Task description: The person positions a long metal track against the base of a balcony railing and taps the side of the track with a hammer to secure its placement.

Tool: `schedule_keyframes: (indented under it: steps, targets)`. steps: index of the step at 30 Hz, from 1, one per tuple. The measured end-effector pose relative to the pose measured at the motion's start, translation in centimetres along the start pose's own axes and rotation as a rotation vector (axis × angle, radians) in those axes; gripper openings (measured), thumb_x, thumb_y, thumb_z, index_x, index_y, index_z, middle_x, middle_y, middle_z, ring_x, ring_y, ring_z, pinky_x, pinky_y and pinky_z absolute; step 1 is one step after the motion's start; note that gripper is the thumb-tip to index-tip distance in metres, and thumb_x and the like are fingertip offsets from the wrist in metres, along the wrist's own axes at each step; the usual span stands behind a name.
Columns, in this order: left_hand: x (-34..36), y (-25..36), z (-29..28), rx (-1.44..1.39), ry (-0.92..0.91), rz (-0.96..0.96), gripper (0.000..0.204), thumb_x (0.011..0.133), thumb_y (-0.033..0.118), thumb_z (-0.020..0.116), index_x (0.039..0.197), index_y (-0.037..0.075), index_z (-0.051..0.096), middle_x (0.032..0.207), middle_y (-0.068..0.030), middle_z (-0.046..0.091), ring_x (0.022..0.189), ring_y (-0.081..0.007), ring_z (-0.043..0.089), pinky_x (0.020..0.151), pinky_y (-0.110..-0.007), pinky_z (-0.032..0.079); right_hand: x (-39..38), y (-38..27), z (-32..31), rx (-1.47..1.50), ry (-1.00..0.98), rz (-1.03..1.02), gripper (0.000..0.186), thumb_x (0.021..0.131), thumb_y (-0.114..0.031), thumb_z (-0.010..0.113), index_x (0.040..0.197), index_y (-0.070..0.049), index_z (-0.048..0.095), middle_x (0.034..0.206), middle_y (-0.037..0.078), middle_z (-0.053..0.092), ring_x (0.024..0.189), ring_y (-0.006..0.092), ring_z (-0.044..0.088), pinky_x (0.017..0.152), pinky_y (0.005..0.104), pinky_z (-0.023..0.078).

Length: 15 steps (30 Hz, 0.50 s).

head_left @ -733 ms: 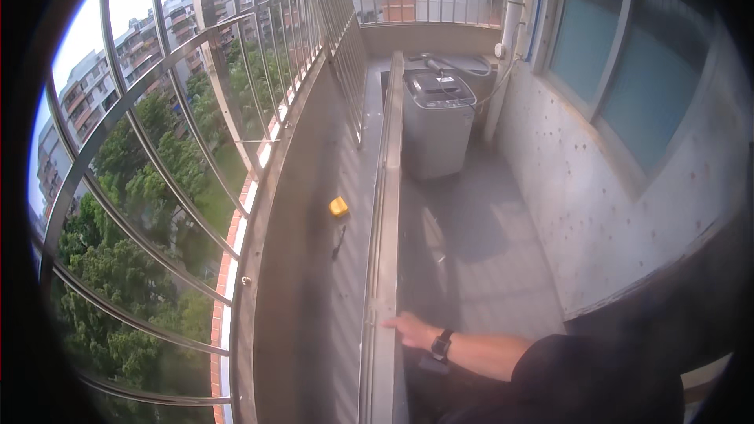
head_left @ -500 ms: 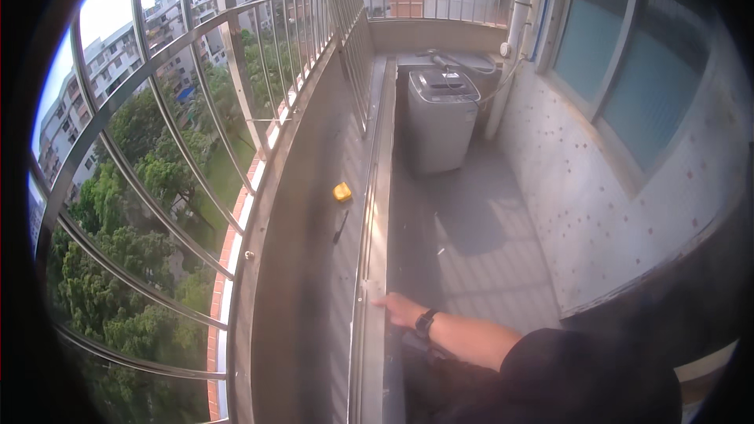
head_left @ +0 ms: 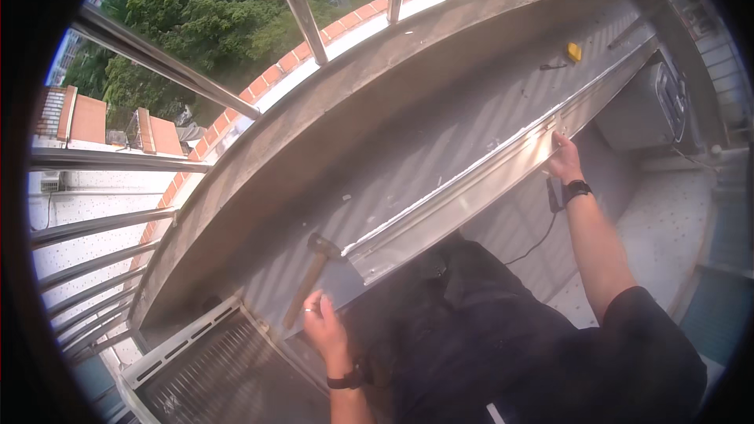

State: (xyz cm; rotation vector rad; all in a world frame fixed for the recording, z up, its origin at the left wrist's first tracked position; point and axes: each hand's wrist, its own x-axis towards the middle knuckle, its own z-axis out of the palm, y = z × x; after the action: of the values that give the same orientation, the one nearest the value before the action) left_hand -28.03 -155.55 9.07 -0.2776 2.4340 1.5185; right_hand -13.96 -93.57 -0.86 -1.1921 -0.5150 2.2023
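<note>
A long pale metal rail (head_left: 463, 208) runs along the inner edge of the grey ledge (head_left: 393, 153), with a rough white line along its far side. At its far part, the fingers of my right hand (head_left: 564, 161) are bent over its near edge, gripping it. My left hand (head_left: 326, 334) hovers beside the rail's near end, thumb and fingers apart, with nothing seen in it. Close to its fingertips, a hammer (head_left: 306, 290) with a wooden handle lies on the ledge, its dark head almost touching the rail's corner.
Farther along the ledge lie a small yellow boxy object (head_left: 574, 52) and a dark slim tool (head_left: 553, 67). Metal window bars (head_left: 188, 71) line the outer side. A louvred unit (head_left: 204, 369) stands at lower left; a washing machine (head_left: 644, 110) and dark cable (head_left: 534, 243) are at right.
The view has swung left and down. My left hand and the hammer have come into sight. My right hand is still at the rail, now with its fingers bent over the edge.
</note>
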Motion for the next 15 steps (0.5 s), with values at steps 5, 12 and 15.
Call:
schedule_keyframes:
  steps: [5,12,15]
  targets:
    - [-1.3,-2.4,-1.0,-0.174,-0.04,-0.199,0.024,0.099,0.011,0.063,0.117,-0.004,0.065,0.11,-0.0107,0.069,0.101,-0.0163,0.065,0.092,-0.03,0.05,0.7,0.8,0.0,-0.034,-0.006,0.016,0.043,0.101,-0.018,0.055,0.137,0.004,0.053,0.139,0.02,0.06,0.131,0.0385,0.054,0.119,0.0539,0.034]
    - [-0.7,-2.2,1.2,-0.129,-0.155,-0.158,0.027,0.096,0.009,0.066,0.121,-0.003,0.065,0.108,-0.0109,0.072,0.1,-0.0173,0.067,0.091,-0.032,0.053,0.5,0.2,0.1,-0.065,-0.023,-0.048,0.04,0.101,-0.018,0.055,0.134,0.003,0.056,0.138,0.018,0.061,0.13,0.0371,0.055,0.119,0.0527,0.034]
    - [-1.1,-1.8,2.2,-0.295,-0.278,-0.17,0.032,0.094,0.005,0.068,0.125,-0.002,0.063,0.11,-0.0113,0.072,0.102,-0.0173,0.067,0.092,-0.031,0.053,0.2,0.2,0.7,-0.077,-0.028,-0.04,0.039,0.101,-0.018,0.056,0.133,0.003,0.057,0.138,0.017,0.061,0.13,0.0363,0.055,0.119,0.0522,0.034]
